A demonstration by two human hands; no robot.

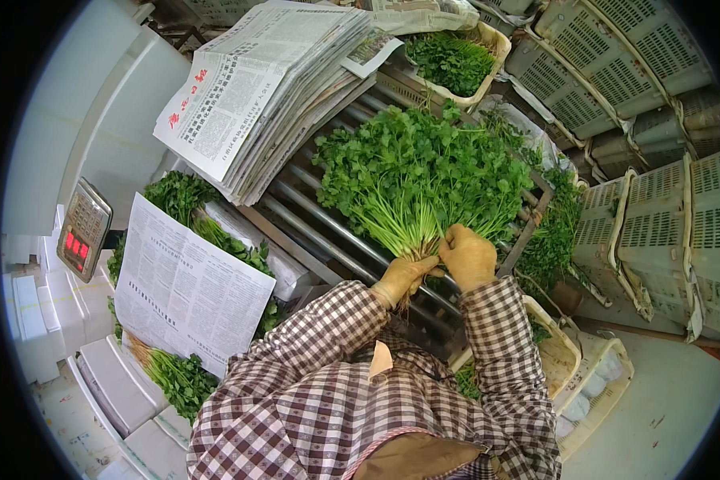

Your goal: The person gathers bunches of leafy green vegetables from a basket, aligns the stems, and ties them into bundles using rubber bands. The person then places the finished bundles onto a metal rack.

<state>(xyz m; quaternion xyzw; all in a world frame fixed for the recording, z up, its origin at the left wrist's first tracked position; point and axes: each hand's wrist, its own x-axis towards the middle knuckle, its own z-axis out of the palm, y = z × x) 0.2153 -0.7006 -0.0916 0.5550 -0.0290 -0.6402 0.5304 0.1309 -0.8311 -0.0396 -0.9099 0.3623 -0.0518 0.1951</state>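
Observation:
A wide bunch of leafy green herbs, apparently coriander (423,174), lies fanned out on a rack of metal rollers (312,207), its root ends towards me. My left hand (403,279), in a tan glove, grips the bunch low at the roots, and thin brown roots hang below the fingers. My right hand (469,255), gloved alike, is just right of it, against the base of the stems. Its fingers are curled, and whether they pinch any stems is hidden.
A thick stack of newspapers (264,78) stands at the rack's upper left. Lower left, a newspaper sheet (189,282) covers more greens beside a lit digital scale display (84,231). Plastic crates (654,234) line the right. A crate of greens (498,51) sits beyond the rack.

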